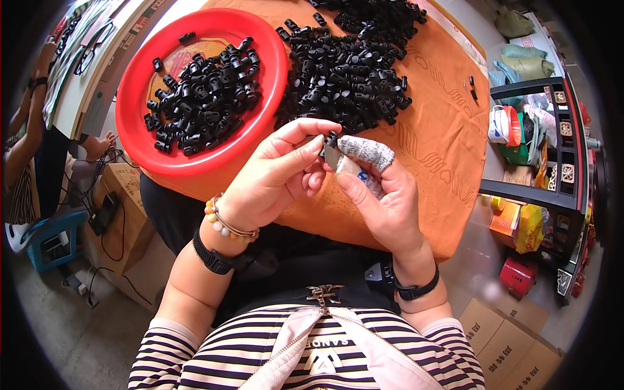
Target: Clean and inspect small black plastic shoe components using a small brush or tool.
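Between basin rim and bare cloth, left hand pinches black part, right hand metallic tool.

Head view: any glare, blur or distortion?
Head view: the black rack bows near the right rim, corners fall to black; head view: a pale hazy spot shows over the floor at right; head view: the black pieces merge where heaped; head view: left hand and right hand look fairly sharp.

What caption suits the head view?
Left hand and right hand meet at a small black part near a red tray heaped with black pieces.
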Motion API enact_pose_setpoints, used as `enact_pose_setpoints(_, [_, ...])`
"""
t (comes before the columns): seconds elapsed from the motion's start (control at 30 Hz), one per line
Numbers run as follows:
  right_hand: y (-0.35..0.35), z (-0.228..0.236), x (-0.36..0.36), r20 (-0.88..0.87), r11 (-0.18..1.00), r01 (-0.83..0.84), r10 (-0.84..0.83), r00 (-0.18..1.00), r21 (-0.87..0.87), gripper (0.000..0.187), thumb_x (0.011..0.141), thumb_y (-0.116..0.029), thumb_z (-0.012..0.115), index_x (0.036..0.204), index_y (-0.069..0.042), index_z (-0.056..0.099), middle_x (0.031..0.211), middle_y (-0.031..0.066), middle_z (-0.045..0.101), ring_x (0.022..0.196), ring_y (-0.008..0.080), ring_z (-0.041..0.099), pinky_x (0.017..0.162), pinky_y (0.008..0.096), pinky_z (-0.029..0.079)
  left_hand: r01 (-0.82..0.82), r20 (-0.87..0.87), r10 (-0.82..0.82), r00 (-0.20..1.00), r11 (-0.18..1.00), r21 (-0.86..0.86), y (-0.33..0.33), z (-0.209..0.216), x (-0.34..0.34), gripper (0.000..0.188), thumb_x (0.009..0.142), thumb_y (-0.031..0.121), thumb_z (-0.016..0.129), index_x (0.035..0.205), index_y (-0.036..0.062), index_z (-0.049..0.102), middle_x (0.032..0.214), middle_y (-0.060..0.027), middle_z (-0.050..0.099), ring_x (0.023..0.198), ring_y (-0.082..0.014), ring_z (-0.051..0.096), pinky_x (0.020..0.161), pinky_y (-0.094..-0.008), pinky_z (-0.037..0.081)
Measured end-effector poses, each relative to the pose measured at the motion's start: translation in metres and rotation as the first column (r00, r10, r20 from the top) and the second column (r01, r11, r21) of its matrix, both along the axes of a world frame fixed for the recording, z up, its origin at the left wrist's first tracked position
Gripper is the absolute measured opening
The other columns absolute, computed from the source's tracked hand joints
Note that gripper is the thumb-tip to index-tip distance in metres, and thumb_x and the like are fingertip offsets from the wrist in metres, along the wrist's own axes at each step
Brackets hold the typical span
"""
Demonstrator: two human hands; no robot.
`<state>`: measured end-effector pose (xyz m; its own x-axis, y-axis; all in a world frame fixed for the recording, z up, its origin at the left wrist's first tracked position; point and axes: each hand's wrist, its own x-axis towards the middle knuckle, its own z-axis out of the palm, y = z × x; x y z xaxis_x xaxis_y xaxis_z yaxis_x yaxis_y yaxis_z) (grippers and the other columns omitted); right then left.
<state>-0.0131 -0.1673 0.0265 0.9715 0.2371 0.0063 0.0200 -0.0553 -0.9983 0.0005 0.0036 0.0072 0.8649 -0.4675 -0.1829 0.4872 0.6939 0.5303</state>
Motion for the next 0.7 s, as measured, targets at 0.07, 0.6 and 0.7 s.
enact_pose_setpoints(0.07, [0.0004, 0.0019, 0.0000, 0.012, 1.000, -0.001, 0.001, 1.000, -0.022, 0.031, 0.081, -0.006, 0.063, 0.111, 0.001, 0.055, 0.090, 0.0033, 0.062, 0.075, 0.0032, 0.052, 0.065, 0.0169, 0.043, -0.009, 0.027, 0.008, 1.000, 1.000, 0.025, 0.0000, 0.0000, -0.0001, 0.032, 0.090, 0.011, 0.049, 0.121, 0.0027, 0.045, 0.087, 0.0010, 0.054, 0.063, -0.0048, 0.051, 0.053, -0.0164, 0.039])
enact_pose_setpoints(0.6, [0.0027, 0.0076, -0.0011, 0.033, 1.000, 0.003, -0.002, 0.999, -0.030, 0.032, 0.082, -0.005, 0.062, 0.111, 0.002, 0.054, 0.094, 0.0051, 0.062, 0.081, 0.0047, 0.054, 0.070, 0.0187, 0.045, -0.006, 0.060, 0.005, 0.998, 1.000, 0.027, -0.0014, -0.0011, -0.0005, 0.031, 0.091, 0.011, 0.049, 0.121, 0.0039, 0.044, 0.089, -0.0004, 0.054, 0.066, -0.0047, 0.051, 0.055, -0.0163, 0.039])
enact_pose_setpoints(0.7, [0.0023, 0.0068, -0.0015, 0.035, 0.999, 0.003, -0.001, 0.999, -0.048, 0.032, 0.082, -0.005, 0.062, 0.111, 0.002, 0.054, 0.093, 0.0047, 0.062, 0.080, 0.0044, 0.054, 0.069, 0.0184, 0.045, -0.008, 0.060, 0.006, 0.998, 0.999, 0.032, -0.0016, -0.0009, -0.0013, 0.031, 0.091, 0.011, 0.049, 0.121, 0.0038, 0.044, 0.088, -0.0004, 0.054, 0.065, -0.0045, 0.051, 0.055, -0.0162, 0.039])
